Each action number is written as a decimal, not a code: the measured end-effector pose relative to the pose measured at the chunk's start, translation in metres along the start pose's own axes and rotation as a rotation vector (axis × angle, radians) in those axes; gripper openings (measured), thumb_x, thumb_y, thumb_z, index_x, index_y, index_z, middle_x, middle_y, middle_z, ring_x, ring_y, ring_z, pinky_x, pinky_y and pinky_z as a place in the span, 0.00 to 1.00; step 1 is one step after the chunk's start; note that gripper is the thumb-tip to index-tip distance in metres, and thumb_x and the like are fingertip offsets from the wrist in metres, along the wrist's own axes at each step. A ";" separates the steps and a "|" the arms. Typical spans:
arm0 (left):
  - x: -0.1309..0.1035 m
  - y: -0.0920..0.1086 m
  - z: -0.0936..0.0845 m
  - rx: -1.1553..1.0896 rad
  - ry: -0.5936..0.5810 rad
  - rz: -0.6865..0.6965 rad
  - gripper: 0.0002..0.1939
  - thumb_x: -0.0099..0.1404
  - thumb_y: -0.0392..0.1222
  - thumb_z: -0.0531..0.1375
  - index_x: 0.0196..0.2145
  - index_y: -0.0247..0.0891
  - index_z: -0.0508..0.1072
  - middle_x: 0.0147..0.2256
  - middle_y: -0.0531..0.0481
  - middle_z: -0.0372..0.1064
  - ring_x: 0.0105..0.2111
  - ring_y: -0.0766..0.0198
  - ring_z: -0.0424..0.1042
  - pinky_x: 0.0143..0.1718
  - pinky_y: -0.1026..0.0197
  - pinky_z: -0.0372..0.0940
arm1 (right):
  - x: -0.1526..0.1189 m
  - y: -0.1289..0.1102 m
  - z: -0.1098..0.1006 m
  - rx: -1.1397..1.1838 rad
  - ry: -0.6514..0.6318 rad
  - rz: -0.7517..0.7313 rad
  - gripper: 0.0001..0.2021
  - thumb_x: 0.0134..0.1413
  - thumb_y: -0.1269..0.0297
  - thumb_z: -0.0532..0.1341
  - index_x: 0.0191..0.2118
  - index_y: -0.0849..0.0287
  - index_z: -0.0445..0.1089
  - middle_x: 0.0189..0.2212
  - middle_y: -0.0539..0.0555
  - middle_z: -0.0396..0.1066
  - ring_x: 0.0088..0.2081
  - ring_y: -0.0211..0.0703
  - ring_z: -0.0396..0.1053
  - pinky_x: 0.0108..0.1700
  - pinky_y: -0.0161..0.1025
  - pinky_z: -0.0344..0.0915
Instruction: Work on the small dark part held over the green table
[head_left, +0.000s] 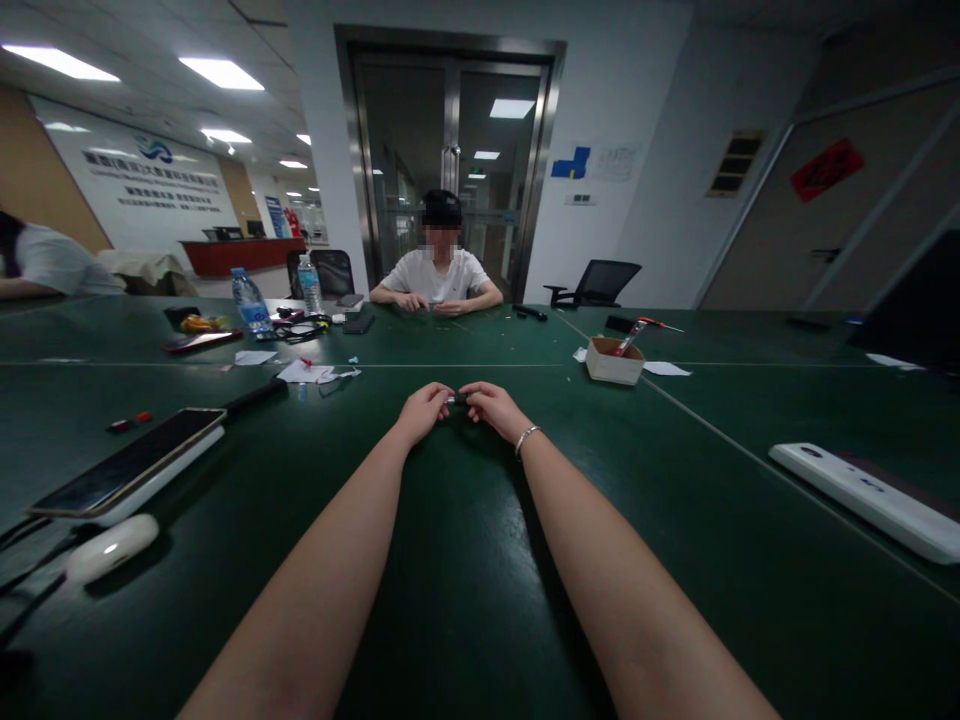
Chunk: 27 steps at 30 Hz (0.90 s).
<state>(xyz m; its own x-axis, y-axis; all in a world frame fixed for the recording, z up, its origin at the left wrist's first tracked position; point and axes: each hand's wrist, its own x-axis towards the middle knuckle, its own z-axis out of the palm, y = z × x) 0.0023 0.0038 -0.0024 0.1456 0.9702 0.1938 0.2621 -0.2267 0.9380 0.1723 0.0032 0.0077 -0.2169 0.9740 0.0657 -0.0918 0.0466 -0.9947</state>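
Observation:
Both my hands meet over the middle of the green table (pixel 465 520), around a small dark object (pixel 458 399) with a light, metallic-looking left end. My left hand (pixel 426 411) pinches that light end between thumb and fingers. The dark right end is in the fingers of my right hand (pixel 491 408), which has a silver bracelet at the wrist. The object is too small to identify, and the fingertips cover parts of it.
Left: a phone (pixel 127 460) on a white device, a white mouse-like object (pixel 112 549), paper scraps (pixel 306 372), bottles (pixel 251 302) and cables. Right: a small box (pixel 614 361) holding tools, and a white device (pixel 862 497). Across the table sits a person (pixel 439 272).

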 end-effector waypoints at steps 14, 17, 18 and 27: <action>-0.005 0.007 -0.001 -0.076 -0.002 0.009 0.10 0.59 0.41 0.57 0.38 0.35 0.70 0.25 0.53 0.69 0.24 0.69 0.67 0.29 0.65 0.61 | -0.001 -0.002 0.000 0.014 0.005 0.011 0.08 0.47 0.78 0.58 0.34 0.63 0.71 0.19 0.47 0.68 0.17 0.29 0.64 0.20 0.26 0.62; -0.004 0.005 -0.001 -0.099 -0.017 -0.001 0.09 0.59 0.41 0.57 0.36 0.35 0.69 0.25 0.51 0.71 0.24 0.69 0.68 0.29 0.64 0.62 | -0.001 -0.002 0.001 0.005 0.019 0.010 0.08 0.48 0.78 0.57 0.34 0.63 0.71 0.19 0.48 0.68 0.17 0.29 0.64 0.19 0.26 0.62; -0.003 0.004 -0.001 -0.103 -0.024 -0.009 0.09 0.59 0.43 0.57 0.36 0.35 0.69 0.25 0.50 0.71 0.24 0.68 0.69 0.30 0.64 0.63 | -0.001 -0.002 0.001 0.001 0.026 0.008 0.08 0.48 0.78 0.57 0.33 0.63 0.71 0.19 0.48 0.68 0.17 0.29 0.64 0.19 0.26 0.62; 0.000 -0.004 -0.002 -0.002 0.102 0.079 0.14 0.57 0.49 0.60 0.38 0.38 0.71 0.28 0.51 0.73 0.30 0.64 0.72 0.32 0.62 0.64 | 0.002 0.000 0.002 -0.024 0.042 0.008 0.08 0.49 0.79 0.57 0.34 0.64 0.71 0.17 0.47 0.67 0.16 0.29 0.62 0.18 0.25 0.61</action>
<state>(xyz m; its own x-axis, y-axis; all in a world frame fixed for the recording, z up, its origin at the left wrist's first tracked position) -0.0007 0.0048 -0.0058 0.0684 0.9529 0.2954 0.2518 -0.3030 0.9191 0.1704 0.0045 0.0079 -0.1768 0.9827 0.0547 -0.0668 0.0435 -0.9968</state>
